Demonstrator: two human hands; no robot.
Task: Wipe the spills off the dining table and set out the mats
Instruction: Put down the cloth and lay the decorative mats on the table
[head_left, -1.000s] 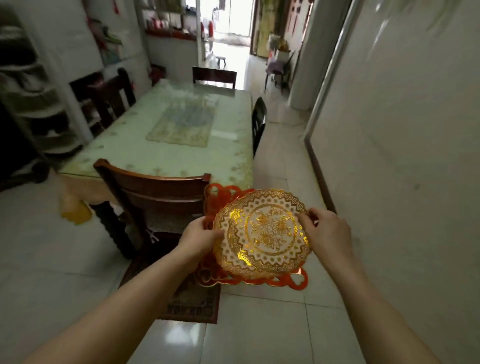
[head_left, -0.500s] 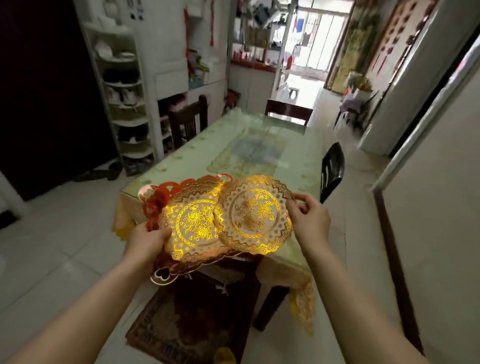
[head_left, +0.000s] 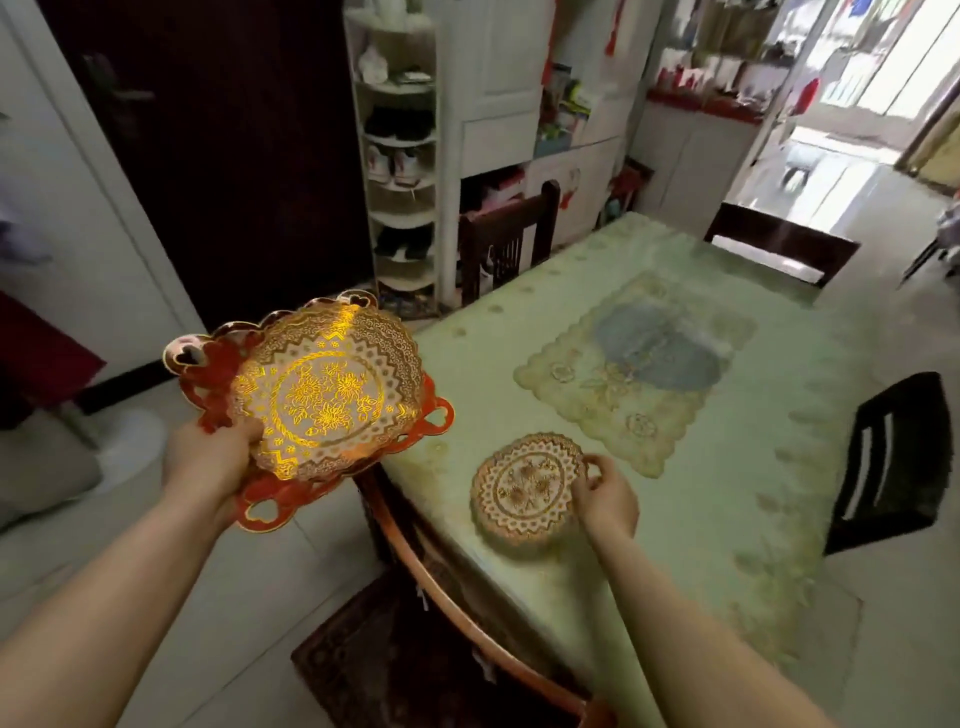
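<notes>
Round gold mat (head_left: 524, 488) flat on table (head_left: 727, 493)

A white corner shelf (head_left: 400, 218) stacked with shoes stands at the back wall. Just left of it is a dark brown door (head_left: 234, 156), and just right a dark wooden slat-backed chair (head_left: 506, 239) before a white cabinet (head_left: 498, 78). Well in front of the shelf, a dark patterned rug (head_left: 374, 670) lies on the pale tiled floor (head_left: 218, 597).

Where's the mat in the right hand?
Head view, lower centre: the mat lies on the table by its near edge, right hand holding its right rim, lace runner beyond.
</notes>
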